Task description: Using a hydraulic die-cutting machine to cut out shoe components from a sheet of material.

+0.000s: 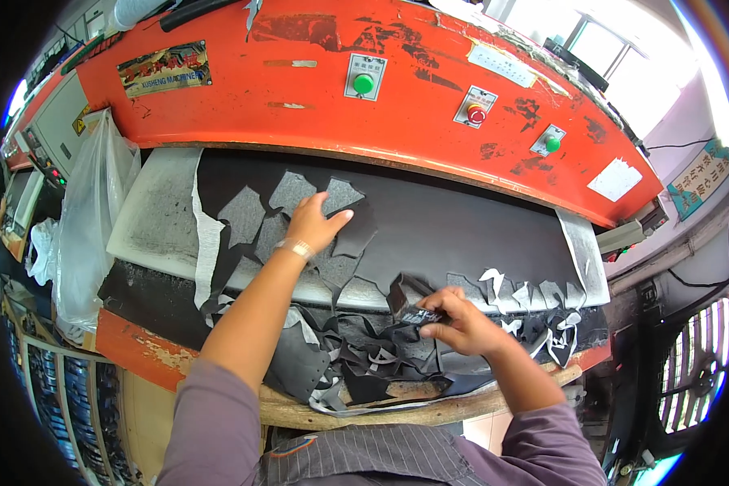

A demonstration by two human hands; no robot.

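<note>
A large black sheet of leather-like material [470, 219] lies on the pale cutting board [150, 215] of an orange press. Shaped openings in its left part show a grey fuzzy layer [243, 212]. My left hand [314, 223] is over these openings with its fingers and thumb apart. Beside its thumb is a cut black piece [356, 236]; whether the hand touches it I cannot tell. My right hand [464, 322] grips a dark, hollow-framed cutting die [405, 296], tilted above the sheet's near edge. Part of the die is hidden behind the fingers.
Tangled black and grey scraps [373, 352] hang along the board's near edge, above a wooden rail [300, 413]. The orange press beam [300, 105] spans the far side, with a green button [364, 83] and a red button [476, 115]. A clear plastic bag [89, 235] hangs at left.
</note>
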